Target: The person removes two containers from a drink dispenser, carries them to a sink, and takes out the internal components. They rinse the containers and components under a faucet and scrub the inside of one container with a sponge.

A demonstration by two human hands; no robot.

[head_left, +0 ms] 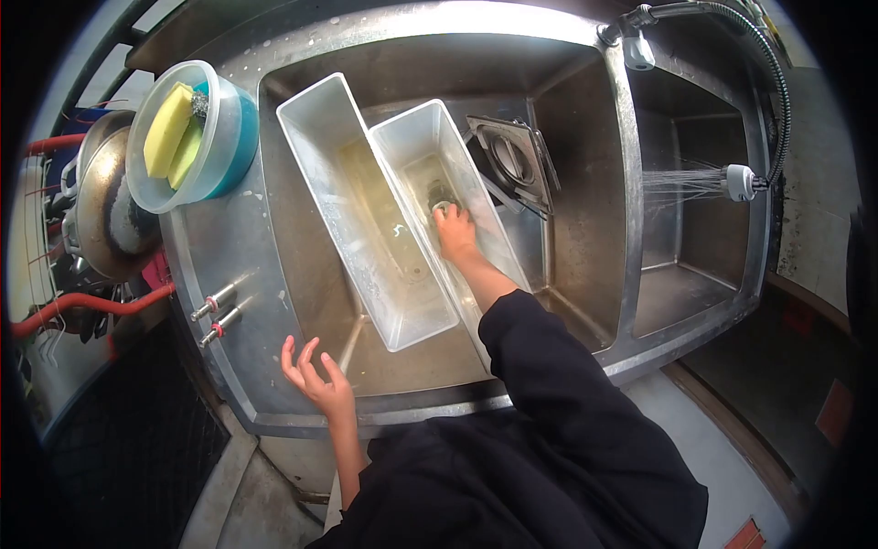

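Observation:
Two deep rectangular steel pans lie side by side in the left sink basin [302,274]. My right hand [455,231] reaches down inside the right pan [425,133] and presses a dark steel-wool scrubber [440,195] against its bottom. The left pan [366,229] holds a little murky water. My left hand [315,377] hovers with fingers spread over the front rim of the sink, holding nothing.
A clear tub [187,137] with yellow sponges sits on the left counter, a round pot [105,206] beside it. A square drain cover [512,160] leans in the basin. A spray head [739,181] jets water across the right basin [686,229]. Two taps [218,311] stick out at left.

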